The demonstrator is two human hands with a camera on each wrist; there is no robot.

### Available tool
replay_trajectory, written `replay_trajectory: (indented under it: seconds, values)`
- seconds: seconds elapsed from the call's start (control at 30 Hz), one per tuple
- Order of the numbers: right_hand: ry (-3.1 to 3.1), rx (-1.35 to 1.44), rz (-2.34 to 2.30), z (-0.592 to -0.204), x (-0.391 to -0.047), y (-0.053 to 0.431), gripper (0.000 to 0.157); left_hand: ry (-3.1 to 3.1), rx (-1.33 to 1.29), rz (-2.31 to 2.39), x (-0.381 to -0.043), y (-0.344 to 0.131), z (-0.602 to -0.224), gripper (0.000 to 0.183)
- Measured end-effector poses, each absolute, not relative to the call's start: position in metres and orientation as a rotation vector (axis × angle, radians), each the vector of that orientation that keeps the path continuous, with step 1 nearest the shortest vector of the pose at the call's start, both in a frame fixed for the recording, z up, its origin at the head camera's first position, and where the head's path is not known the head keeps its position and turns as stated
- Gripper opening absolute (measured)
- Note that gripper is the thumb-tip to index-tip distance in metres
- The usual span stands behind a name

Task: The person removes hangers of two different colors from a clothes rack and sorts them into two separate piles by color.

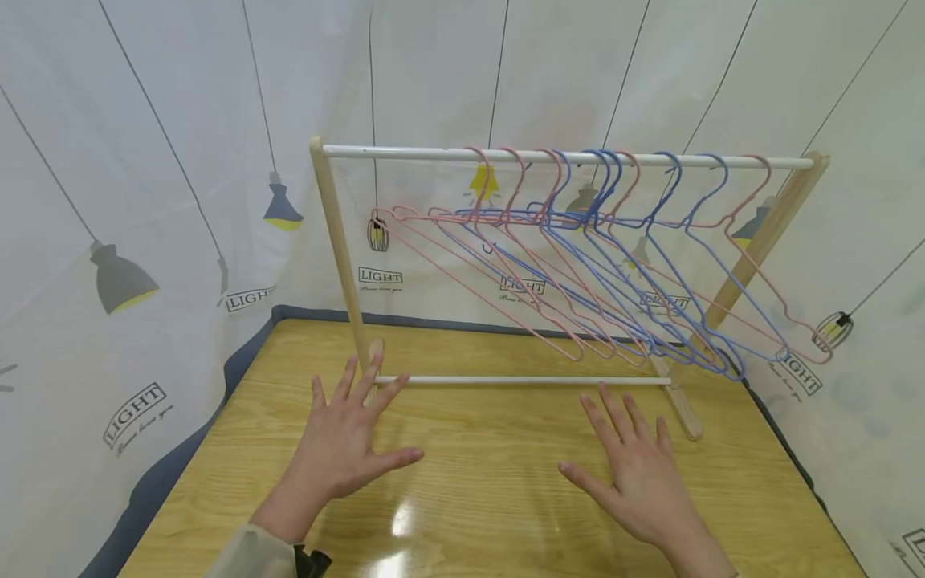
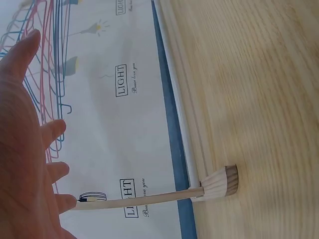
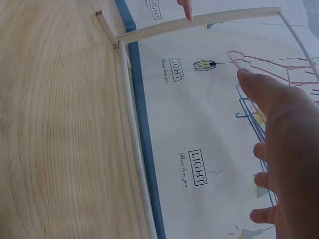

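Observation:
Both hands hover over the table in front of a small garment rack, palms down and holding nothing. My left hand (image 1: 343,441) has its fingers spread near the rack's left foot (image 1: 374,369). On the other side, my right hand (image 1: 639,474) is spread too, its fingertips just in front of the lower white bar (image 1: 520,380). Several pink hangers (image 1: 755,261) and blue hangers (image 1: 730,261) hang from the top white rail (image 1: 405,152), mostly bunched at its middle and right. In the left wrist view, the left fingers (image 2: 56,172) overlap the hangers.
The rack has wooden side posts (image 1: 338,249) and stands at the back of the wood-grain table (image 1: 477,482). Behind it hangs a white curtain (image 1: 433,64) printed with lamps and the word LIGHT, wrapping both sides. A dark blue border (image 1: 181,449) runs along the table's edge.

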State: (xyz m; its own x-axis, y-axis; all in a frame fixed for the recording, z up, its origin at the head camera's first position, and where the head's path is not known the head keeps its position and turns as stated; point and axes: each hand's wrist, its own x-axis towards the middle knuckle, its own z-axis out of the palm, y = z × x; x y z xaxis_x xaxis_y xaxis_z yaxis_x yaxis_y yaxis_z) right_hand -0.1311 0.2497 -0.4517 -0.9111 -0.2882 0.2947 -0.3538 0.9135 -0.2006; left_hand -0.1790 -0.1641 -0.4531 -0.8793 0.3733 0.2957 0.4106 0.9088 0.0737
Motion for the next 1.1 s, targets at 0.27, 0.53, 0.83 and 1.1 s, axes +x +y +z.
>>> replay_trajectory:
  seconds: [0.27, 0.53, 0.83, 1.1]
  values:
    - [-2.713, 0.531, 0.473, -0.442, -0.13, 0.249, 0.094, -2.779, -0.557, -0.177, -0.179, -0.168, -0.447, 0.104]
    - [-2.587, 0.599, 0.688, -0.43, -0.13, 0.245, 0.093, -2.71, -0.513, -0.275, -0.185, -0.171, -0.444, 0.101]
    - [-2.575, 0.575, 0.877, -0.416, -0.132, 0.241, 0.092, -2.499, -0.409, -0.627, -0.201, -0.175, -0.439, 0.099]
    - [-2.499, 0.604, 0.965, -0.408, -0.136, 0.236, 0.088, -2.492, -0.22, -0.891, -0.216, -0.181, -0.436, 0.098]
